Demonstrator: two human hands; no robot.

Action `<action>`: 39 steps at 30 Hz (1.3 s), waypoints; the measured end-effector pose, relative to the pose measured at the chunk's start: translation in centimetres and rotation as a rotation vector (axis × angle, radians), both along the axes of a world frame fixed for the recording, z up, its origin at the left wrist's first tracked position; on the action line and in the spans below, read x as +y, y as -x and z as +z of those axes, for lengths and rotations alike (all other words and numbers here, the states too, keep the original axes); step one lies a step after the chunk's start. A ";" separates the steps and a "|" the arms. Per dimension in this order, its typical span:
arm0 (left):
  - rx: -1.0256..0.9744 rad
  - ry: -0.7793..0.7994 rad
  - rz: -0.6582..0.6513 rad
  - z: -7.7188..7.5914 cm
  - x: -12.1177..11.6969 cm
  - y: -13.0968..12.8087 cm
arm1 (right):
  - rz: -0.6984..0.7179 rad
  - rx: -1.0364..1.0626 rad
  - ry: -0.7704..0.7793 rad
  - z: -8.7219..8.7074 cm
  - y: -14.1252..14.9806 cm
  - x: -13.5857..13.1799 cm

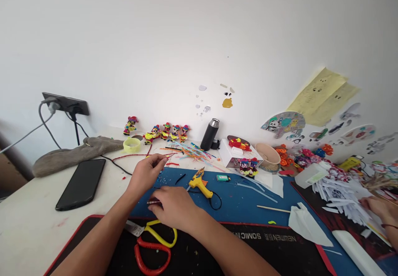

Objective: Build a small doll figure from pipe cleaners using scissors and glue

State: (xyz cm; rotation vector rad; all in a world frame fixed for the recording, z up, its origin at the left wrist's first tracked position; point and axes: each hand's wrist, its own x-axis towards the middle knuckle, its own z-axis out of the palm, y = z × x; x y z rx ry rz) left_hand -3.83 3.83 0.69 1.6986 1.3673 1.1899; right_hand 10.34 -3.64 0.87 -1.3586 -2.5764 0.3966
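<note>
My left hand (148, 171) is raised over the far edge of the blue mat, thumb and forefinger pinched together. A thin reddish strip (170, 156) shows right at these fingertips. Nearer to me, my right hand (175, 205) is curled palm down, its fingers closed round a small dark item (154, 202) with a light band; most of it is hidden. Just below lie scissors (152, 243) with one red and one yellow handle. To the right of my hands a yellow hot glue gun (200, 183) rests on the blue mat (239, 203).
Colourful small figures (166, 131) line the wall behind loose strips (192, 151). A black thermos (210, 135) stands beside a white box (228, 153). A phone (81, 184) lies left, near a grey cloth roll (77, 156). Another person's hand (374, 209) is at far right, by paper strips (336, 195).
</note>
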 end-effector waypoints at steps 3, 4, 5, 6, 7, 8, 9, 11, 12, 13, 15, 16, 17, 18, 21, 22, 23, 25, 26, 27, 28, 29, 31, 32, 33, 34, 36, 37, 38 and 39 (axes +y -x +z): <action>-0.015 -0.013 0.017 -0.2 0.2 0.2 | 0.003 0.001 -0.029 -0.1 0.2 0.1; -0.021 -0.017 0.026 -0.3 0.3 0.3 | -0.002 0.024 -0.035 -0.2 0.1 0.1; -0.026 -0.020 0.035 -0.3 0.4 0.4 | -0.010 0.059 -0.034 -0.2 -0.1 0.0; -0.031 -0.023 0.044 -0.4 0.5 0.5 | -0.027 0.099 -0.031 -0.2 -0.4 -0.2; -0.036 -0.024 0.050 -0.4 0.5 0.6 | -0.055 0.135 -0.016 -0.2 -0.8 -0.4; -0.040 -0.024 0.054 -0.5 0.6 0.6 | -0.088 0.168 0.005 -0.1 -1.2 -0.7; -0.043 -0.022 0.055 -0.5 0.7 0.7 | -0.110 0.200 0.039 -0.1 -1.6 -1.0; -0.045 -0.018 0.053 -0.4 0.7 0.7 | -0.116 0.262 0.114 0.0 -2.3 -1.9; -0.045 -0.015 0.052 -0.4 0.7 0.7 | -0.112 0.265 0.129 0.0 -2.5 -2.5; -0.043 -0.012 0.052 -0.3 0.7 0.7 | -0.088 0.245 0.135 0.0 -2.7 -3.0; -0.037 -0.007 0.053 -0.2 0.6 0.7 | -0.022 0.183 0.114 -0.3 -2.7 -4.1; -0.033 -0.006 0.053 -0.1 0.6 0.7 | 0.021 0.141 0.099 -0.6 -2.6 -4.5; -0.028 -0.004 0.053 0.0 0.5 0.7 | 0.055 0.095 0.076 -0.8 -2.5 -5.0; -0.020 0.000 0.051 0.0 0.5 0.7 | 0.106 0.040 0.057 -1.0 -2.3 -5.3; 0.012 0.011 0.045 0.1 0.5 0.7 | 0.143 -0.094 -0.063 -1.5 -1.4 -6.2; 0.024 0.012 0.044 0.2 0.5 0.7 | 0.153 -0.117 -0.087 -1.5 -1.1 -6.3; 0.039 0.013 0.047 0.2 0.5 0.7 | 0.157 -0.133 -0.098 -1.6 -0.8 -6.5; 0.071 0.020 0.050 0.4 0.4 0.7 | 0.169 -0.152 -0.120 -1.8 -0.4 -6.6; 0.088 0.031 0.050 0.6 0.4 0.6 | 0.179 -0.147 -0.118 -1.9 -0.3 -6.6; 0.103 0.041 0.048 0.7 0.3 0.6 | 0.181 -0.142 -0.110 -2.0 -0.2 -6.6; 0.113 0.049 0.048 0.8 0.2 0.6 | 0.183 -0.133 -0.093 -2.1 -0.2 -6.5; 0.122 0.052 0.047 1.0 0.2 0.6 | 0.174 -0.115 -0.064 -2.1 -0.2 -6.5; 0.124 0.045 0.054 1.3 0.1 0.6 | 0.146 -0.049 0.018 -2.3 -0.5 -6.5; 0.119 0.040 0.062 1.5 0.0 0.7 | 0.126 0.003 0.066 -2.3 -0.6 -6.5; 0.110 0.034 0.076 1.6 -0.1 0.7 | 0.104 0.066 0.116 -2.3 -0.9 -6.6; 0.097 0.029 0.094 1.8 -0.2 0.8 | 0.079 0.139 0.167 -2.3 -1.2 -6.7; 0.046 0.018 0.144 2.3 -0.3 1.2 | 0.011 0.306 0.275 -2.1 -1.9 -6.9; 0.006 0.006 0.178 2.6 -0.3 1.5 | -0.035 0.399 0.334 -2.1 -2.3 -7.0; -0.051 -0.014 0.223 2.8 -0.3 1.8 | -0.096 0.490 0.392 -2.0 -2.7 -7.1; -0.126 -0.044 0.281 3.0 -0.3 2.1 | -0.160 0.579 0.447 -1.9 -3.1 -7.1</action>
